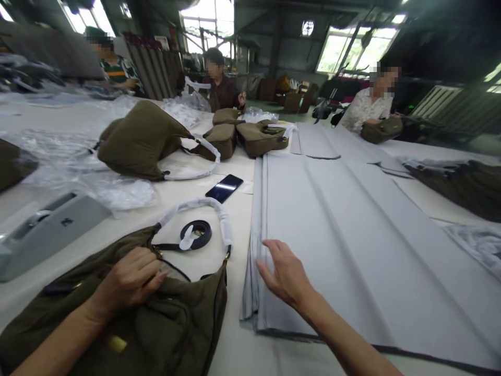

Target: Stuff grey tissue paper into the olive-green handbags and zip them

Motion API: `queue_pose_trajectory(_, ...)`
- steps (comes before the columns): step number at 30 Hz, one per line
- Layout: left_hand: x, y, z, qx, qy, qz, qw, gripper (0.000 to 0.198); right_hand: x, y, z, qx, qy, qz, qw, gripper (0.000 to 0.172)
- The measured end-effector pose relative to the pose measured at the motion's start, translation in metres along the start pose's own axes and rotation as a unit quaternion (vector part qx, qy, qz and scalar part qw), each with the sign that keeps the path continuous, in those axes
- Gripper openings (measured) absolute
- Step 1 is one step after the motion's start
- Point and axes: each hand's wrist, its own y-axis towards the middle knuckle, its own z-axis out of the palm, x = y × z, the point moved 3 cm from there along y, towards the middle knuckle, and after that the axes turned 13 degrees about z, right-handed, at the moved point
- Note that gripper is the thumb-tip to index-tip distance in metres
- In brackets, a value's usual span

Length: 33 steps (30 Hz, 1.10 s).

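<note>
An olive-green handbag [172, 313] lies in front of me, its handle wrapped in white material. My left hand [135, 277] is closed on the upper edge of this bag beside its opening, fingers curled; the fingertips are partly hidden. Over the left edge of a stack of pale grey sheets [332, 250] is my right hand [284, 271], open, thumb and fingers apart, holding nothing. Whether it touches the top sheet I cannot tell. A coiled dark strap [201, 235] with a white tag rests on the table within the loop of the handle.
A black phone [225, 188] lies beyond the handle. Further back are more olive bags [146, 138] and clear plastic wrapping [125, 193]. A grey box-like holder [58, 230] stands at left. Dark green fabric [462, 185] lies at right. Several people are around the table; one person [370, 107] handles a bag.
</note>
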Motion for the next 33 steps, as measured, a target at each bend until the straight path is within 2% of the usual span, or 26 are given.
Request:
queue_pose_trajectory(2, 0.008, 0.018, 0.006, 0.049, 0.005, 0.05, 0.998, 0.022, -0.039, -0.016, -0.011, 0.039, -0.13, 0.079, 0.988, 0.043)
queue_pose_trajectory(3, 0.01, 0.028, 0.01, 0.074, 0.005, 0.07, 0.995, 0.022, -0.051, -0.02, -0.011, 0.063, -0.176, 0.104, 0.977, 0.04)
queue_pose_trajectory(6, 0.006, 0.057, 0.019, 0.128, 0.015, 0.086, 0.988, 0.019, -0.063, -0.019, -0.003, 0.111, -0.212, 0.136, 0.961, 0.026)
queue_pose_trajectory(8, -0.013, 0.069, 0.024, 0.132, 0.028, 0.066, 0.989, 0.014, -0.064, -0.013, 0.0, 0.125, -0.182, 0.139, 0.965, 0.02)
queue_pose_trajectory(10, -0.044, 0.073, 0.025, 0.11, 0.023, 0.025, 0.993, 0.012, -0.07, -0.006, -0.003, 0.129, -0.134, 0.134, 0.973, 0.013)
queue_pose_trajectory(13, -0.096, 0.07, 0.029, 0.098, -0.054, -0.033, 0.993, 0.011, -0.09, -0.001, -0.01, 0.131, -0.034, 0.136, 0.981, 0.01)
queue_pose_trajectory(15, -0.12, 0.07, 0.031, 0.087, -0.106, -0.06, 0.989, 0.012, -0.104, 0.0, -0.013, 0.14, 0.036, 0.149, 0.978, 0.012)
queue_pose_trajectory(17, -0.131, 0.077, 0.032, 0.067, -0.157, -0.092, 0.981, 0.011, -0.114, -0.001, -0.013, 0.154, 0.096, 0.165, 0.969, 0.012)
queue_pose_trajectory(19, -0.131, 0.09, 0.034, 0.047, -0.222, -0.135, 0.965, 0.011, -0.12, -0.002, -0.013, 0.168, 0.146, 0.178, 0.959, 0.01)
queue_pose_trajectory(22, -0.126, 0.117, 0.041, 0.016, -0.336, -0.21, 0.918, 0.018, -0.129, -0.004, -0.016, 0.162, 0.196, 0.191, 0.948, 0.009)
queue_pose_trajectory(24, -0.125, 0.136, 0.051, -0.003, -0.42, -0.288, 0.86, 0.023, -0.137, -0.002, -0.024, 0.116, 0.206, 0.205, 0.95, 0.01)
queue_pose_trajectory(25, -0.125, 0.146, 0.058, -0.019, -0.475, -0.339, 0.812, 0.026, -0.141, -0.001, -0.028, 0.081, 0.205, 0.215, 0.951, 0.011)
queue_pose_trajectory(26, -0.126, 0.155, 0.067, -0.042, -0.536, -0.392, 0.746, 0.029, -0.144, 0.0, -0.033, 0.043, 0.201, 0.226, 0.952, 0.012)
queue_pose_trajectory(28, -0.129, 0.176, 0.087, -0.086, -0.647, -0.48, 0.586, 0.038, -0.145, -0.001, -0.04, -0.022, 0.192, 0.248, 0.949, 0.015)
queue_pose_trajectory(29, -0.132, 0.188, 0.097, -0.098, -0.688, -0.507, 0.509, 0.043, -0.142, -0.005, -0.041, -0.04, 0.188, 0.253, 0.948, 0.015)
queue_pose_trajectory(30, -0.135, 0.199, 0.107, -0.103, -0.72, -0.52, 0.448, 0.047, -0.135, -0.011, -0.041, -0.047, 0.184, 0.245, 0.951, 0.015)
queue_pose_trajectory(31, -0.139, 0.209, 0.116, -0.098, -0.744, -0.524, 0.402, 0.049, -0.127, -0.02, -0.038, -0.042, 0.178, 0.229, 0.956, 0.014)
queue_pose_trajectory(33, -0.145, 0.223, 0.133, -0.068, -0.776, -0.531, 0.333, 0.05, -0.103, -0.04, -0.028, 0.001, 0.143, 0.137, 0.98, 0.013)
